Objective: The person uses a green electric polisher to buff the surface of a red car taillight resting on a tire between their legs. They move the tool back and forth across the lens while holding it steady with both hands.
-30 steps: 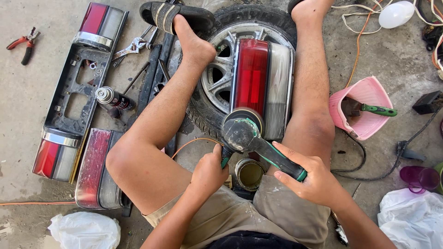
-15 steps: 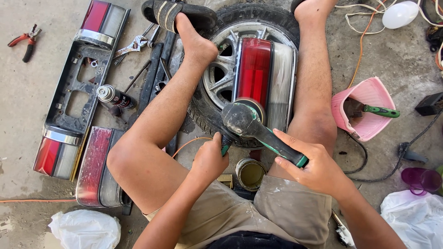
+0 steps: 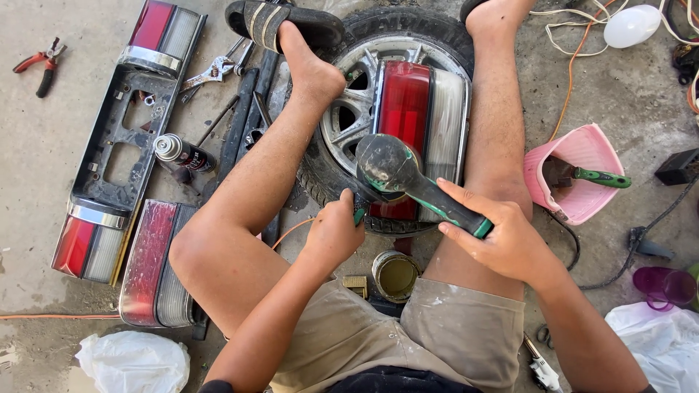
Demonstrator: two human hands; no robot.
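Both our hands grip a polisher over a tail light propped on a wheel.

Our right hand (image 3: 510, 244) is wrapped tight around the green-and-black handle of the polisher (image 3: 408, 182), and our left hand (image 3: 335, 233) is clenched on a short side grip just left of the tool's head. The round head sits ahead of both hands, pressed to the lower end of the red and clear tail light (image 3: 422, 124), which leans on the wheel (image 3: 349, 124) between our bare legs. We judge the polisher heavy at the head and stiff, best held with both hands as now. The tail light looks like hard, smooth plastic, light and easy to crack, safest gripped by its long edges. Just below our left hand stands an open tin (image 3: 395, 275).
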